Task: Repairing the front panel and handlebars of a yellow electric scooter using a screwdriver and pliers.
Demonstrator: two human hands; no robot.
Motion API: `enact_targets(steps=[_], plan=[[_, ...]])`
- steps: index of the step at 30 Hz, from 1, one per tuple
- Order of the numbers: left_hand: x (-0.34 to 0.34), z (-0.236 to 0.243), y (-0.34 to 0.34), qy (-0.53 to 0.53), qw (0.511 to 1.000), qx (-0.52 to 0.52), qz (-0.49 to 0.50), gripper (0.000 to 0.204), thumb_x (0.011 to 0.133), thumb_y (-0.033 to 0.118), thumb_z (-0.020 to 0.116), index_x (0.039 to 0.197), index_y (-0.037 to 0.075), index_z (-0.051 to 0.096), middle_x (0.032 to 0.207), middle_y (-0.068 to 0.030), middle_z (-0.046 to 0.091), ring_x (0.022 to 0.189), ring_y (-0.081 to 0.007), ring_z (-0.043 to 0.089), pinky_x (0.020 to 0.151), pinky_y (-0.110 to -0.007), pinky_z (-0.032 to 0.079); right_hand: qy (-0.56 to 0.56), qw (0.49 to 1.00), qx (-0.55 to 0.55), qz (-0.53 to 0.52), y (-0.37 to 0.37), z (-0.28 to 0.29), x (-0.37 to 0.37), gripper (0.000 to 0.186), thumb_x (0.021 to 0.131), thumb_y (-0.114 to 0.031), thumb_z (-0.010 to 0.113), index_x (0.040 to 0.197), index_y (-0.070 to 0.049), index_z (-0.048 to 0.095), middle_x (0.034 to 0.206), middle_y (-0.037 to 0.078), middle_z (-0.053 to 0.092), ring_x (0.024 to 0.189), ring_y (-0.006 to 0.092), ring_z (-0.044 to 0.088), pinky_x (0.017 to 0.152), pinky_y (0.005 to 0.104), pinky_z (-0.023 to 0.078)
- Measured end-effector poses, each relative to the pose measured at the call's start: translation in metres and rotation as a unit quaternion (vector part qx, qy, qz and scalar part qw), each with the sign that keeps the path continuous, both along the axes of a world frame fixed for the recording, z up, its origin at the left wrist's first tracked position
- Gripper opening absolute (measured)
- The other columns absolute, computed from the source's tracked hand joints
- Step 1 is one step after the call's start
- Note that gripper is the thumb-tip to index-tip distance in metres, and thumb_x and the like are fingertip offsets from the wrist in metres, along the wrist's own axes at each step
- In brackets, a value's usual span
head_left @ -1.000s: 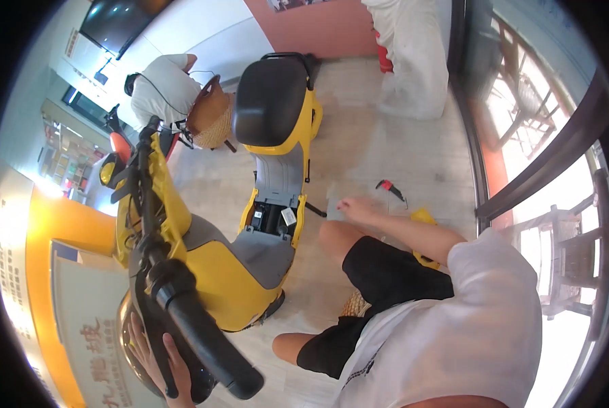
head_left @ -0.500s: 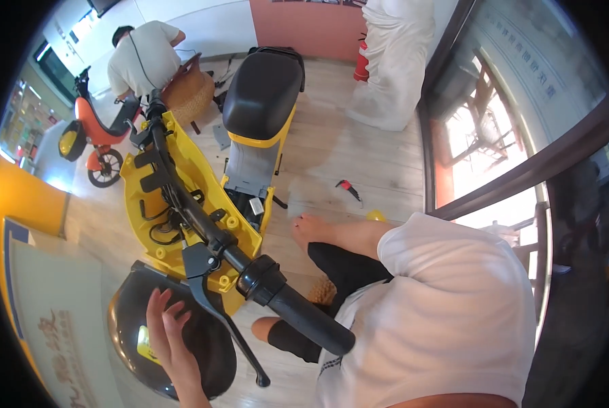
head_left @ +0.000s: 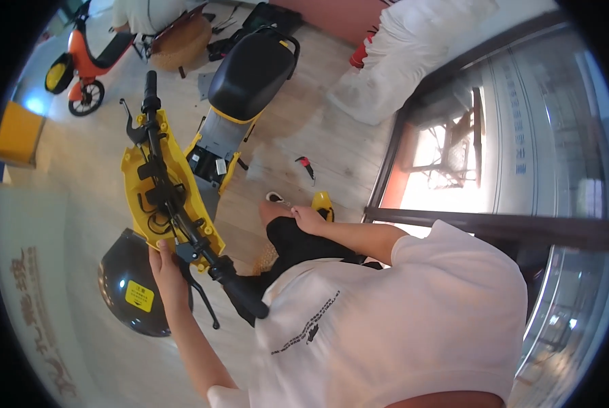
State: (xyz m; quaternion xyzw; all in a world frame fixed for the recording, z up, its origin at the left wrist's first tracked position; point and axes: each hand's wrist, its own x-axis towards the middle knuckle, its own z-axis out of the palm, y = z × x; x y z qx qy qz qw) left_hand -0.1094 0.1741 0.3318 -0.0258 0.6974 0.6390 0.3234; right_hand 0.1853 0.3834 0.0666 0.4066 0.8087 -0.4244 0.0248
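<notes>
My left hand (head_left: pixel 170 275) is closed at the lower edge of the yellow front panel (head_left: pixel 141 183) of a scooter, beside a glossy black dome-shaped piece (head_left: pixel 121 279) with a yellow label. The panel surrounds the black handlebar (head_left: pixel 194 234), with cables exposed. My right hand (head_left: pixel 310 221) is closed near my bent knee; whatever it holds is too small to make out. Past it lie a yellow piece (head_left: pixel 321 202) and a red-and-black tool (head_left: pixel 306 166). The scooter's compartment (head_left: pixel 206 163) is open below its black seat (head_left: pixel 243 75).
A person in white (head_left: pixel 144 13) is by a wicker stool (head_left: pixel 178 47). An orange scooter (head_left: pixel 90 51) stands at back left, a black case (head_left: pixel 270 20) at the back, a red extinguisher (head_left: pixel 359 54) beside white drapery (head_left: pixel 399 41). Dark-framed glass doors (head_left: pixel 488 217) border the right.
My left hand has moved up from the black dome and handlebar grip to the panel's edge. My right arm stays near my knee. The view has shifted, bringing the exposed panel into fuller sight.
</notes>
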Motion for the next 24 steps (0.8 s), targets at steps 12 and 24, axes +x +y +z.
enact_targets(steps=[12, 24], plan=[[0.01, -0.04, -0.014, 0.288, 0.927, -0.242, -0.011, 0.037, 0.108, 0.026, 0.045, 0.124, -0.005, 0.055, 0.107, -0.0184, 0.067, 0.098, -0.0276, 0.065, 0.087, -0.036, 0.048, -0.051, 0.995, 0.005, 0.081, 0.179, 0.078, 0.048, 0.037, 0.105, -0.03, 0.04, 0.107, -0.002, 0.064, 0.087, 0.014, 0.071, 0.081, 0.0329, 0.068, 0.077, 0.0434, 0.053], [0.025, -0.004, 0.015, 0.268, 0.917, -0.292, 0.042, 0.045, 0.106, 0.021, 0.048, 0.148, 0.008, 0.042, 0.095, -0.0206, 0.072, 0.088, -0.0258, 0.073, 0.073, -0.032, 0.053, -0.053, 0.988, -0.107, 0.094, 0.194, 0.104, -0.009, 0.039, 0.108, -0.029, 0.037, 0.109, 0.001, 0.062, 0.084, 0.01, 0.068, 0.075, 0.0187, 0.067, 0.071, 0.0336, 0.055]])
